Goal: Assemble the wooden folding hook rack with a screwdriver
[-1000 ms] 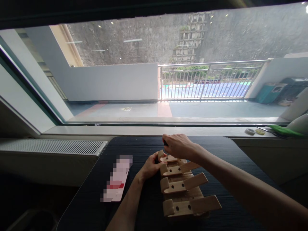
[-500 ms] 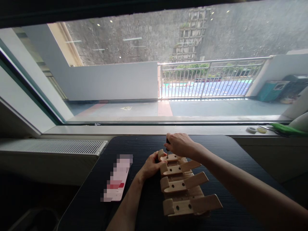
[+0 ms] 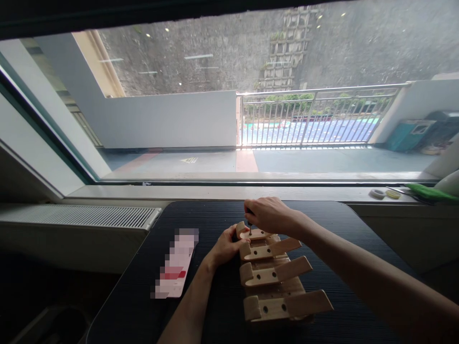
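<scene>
A wooden rack [image 3: 292,288] with several curved slats fixed across it lies on the dark table. Each slat has two dark holes or screw heads. My right hand [image 3: 267,212] is closed round the dark handle of a screwdriver [image 3: 250,222], held upright, its tip at the left hole of the farthest slat [image 3: 257,233]. My left hand [image 3: 227,246] grips the left end of the rack by that slat, with the thumb on the near side. The fingers behind the wood are partly hidden.
A pink, partly blurred phone-like item [image 3: 175,267] lies on the table [image 3: 143,267] left of my left arm. Behind stands a window sill [image 3: 201,192] with tape rolls [image 3: 377,193] and a green-handled tool [image 3: 430,192]. A radiator [image 3: 82,217] is at the left.
My right hand has turned slightly on the screwdriver handle, with the tip still at the same hole. My left hand and the wooden rack keep their places; the view shifts a little.
</scene>
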Motion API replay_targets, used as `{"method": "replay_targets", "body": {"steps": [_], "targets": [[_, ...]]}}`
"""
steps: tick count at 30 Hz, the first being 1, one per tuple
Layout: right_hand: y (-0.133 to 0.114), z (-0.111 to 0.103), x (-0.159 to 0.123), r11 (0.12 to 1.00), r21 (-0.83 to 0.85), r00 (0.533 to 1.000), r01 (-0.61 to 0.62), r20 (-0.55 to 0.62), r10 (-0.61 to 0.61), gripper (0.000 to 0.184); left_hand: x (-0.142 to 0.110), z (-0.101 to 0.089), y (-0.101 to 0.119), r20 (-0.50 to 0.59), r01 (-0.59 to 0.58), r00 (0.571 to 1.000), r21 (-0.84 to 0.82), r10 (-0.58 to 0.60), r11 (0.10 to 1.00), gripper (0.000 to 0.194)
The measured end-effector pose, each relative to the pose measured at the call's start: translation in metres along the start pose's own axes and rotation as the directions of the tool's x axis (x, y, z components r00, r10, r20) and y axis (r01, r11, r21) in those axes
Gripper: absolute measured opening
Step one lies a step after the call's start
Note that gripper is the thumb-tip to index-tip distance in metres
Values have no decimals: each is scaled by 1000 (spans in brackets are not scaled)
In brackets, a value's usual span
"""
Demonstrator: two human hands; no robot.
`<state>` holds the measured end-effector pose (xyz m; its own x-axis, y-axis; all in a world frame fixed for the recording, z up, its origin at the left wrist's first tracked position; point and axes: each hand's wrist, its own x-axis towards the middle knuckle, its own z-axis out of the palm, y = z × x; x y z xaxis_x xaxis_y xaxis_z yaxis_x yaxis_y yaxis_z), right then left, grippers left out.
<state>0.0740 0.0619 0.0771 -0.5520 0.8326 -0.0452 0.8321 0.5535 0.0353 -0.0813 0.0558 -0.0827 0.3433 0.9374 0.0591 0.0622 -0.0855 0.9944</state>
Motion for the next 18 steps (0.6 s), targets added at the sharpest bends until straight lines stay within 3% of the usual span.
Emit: {"method": "replay_targets", "body": {"steps": [18], "targets": [[-1,8,5,987,-21,987,-158,-28,158,40,-1,0,-3,8,-6,1000,-30,6,1000,39]]}}
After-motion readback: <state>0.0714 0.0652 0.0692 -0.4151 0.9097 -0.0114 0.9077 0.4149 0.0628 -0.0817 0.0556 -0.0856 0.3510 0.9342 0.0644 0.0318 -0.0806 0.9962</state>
